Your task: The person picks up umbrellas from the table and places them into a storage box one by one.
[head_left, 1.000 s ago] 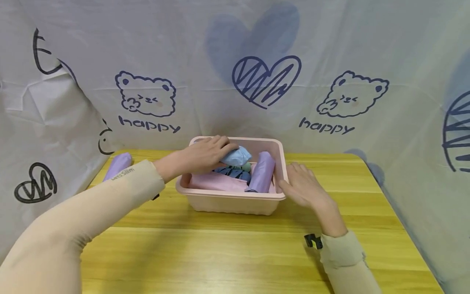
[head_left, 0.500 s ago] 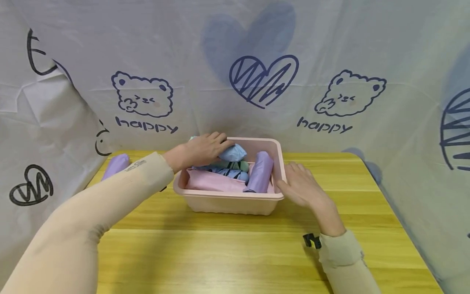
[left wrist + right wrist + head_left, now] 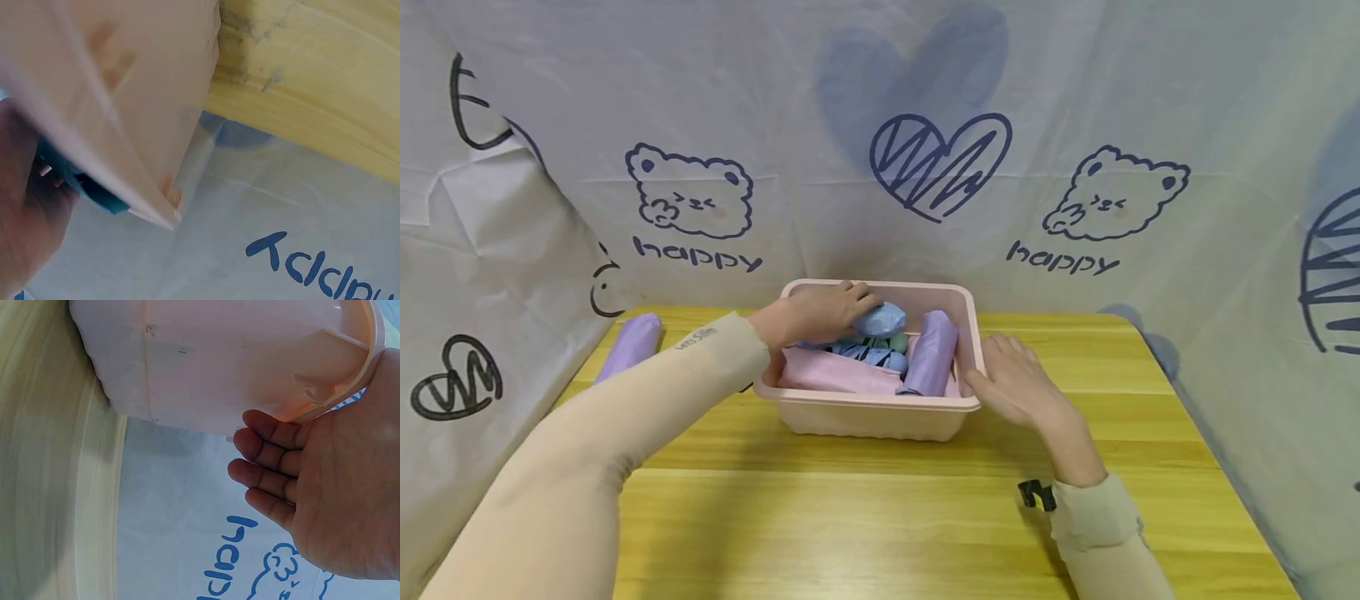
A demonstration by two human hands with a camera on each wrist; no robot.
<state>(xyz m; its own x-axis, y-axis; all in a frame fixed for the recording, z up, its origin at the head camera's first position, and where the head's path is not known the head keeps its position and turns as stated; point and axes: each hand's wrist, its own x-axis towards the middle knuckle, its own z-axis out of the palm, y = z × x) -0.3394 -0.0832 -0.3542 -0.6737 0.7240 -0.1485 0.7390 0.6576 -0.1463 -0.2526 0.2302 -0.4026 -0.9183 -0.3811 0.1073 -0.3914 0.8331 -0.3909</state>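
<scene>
My left hand [image 3: 829,310] reaches over the left rim of the pink plastic bin [image 3: 880,421] and grips a light-blue roll [image 3: 882,319] of thin, shiny material. The palm hides most of that roll; its right end sticks out past the fingers. Below it in the bin lie a blue roll with black stripes [image 3: 876,356], a green roll [image 3: 897,341], a pink roll [image 3: 842,371] and an upright-leaning purple roll [image 3: 931,354]. At the bin's right wall is my right hand [image 3: 1018,379], its fingers extended outside and the thumb at the rim.
Another purple roll [image 3: 631,343] lies on the wooden table [image 3: 880,508] at the far left, partly behind my left sleeve. A printed cloth [image 3: 820,208] hangs close behind the bin and along both sides.
My left hand has lowered the light-blue roll slightly, and its far left end is now hidden. The left forearm has shifted right. My right hand stays at the bin's wall.
</scene>
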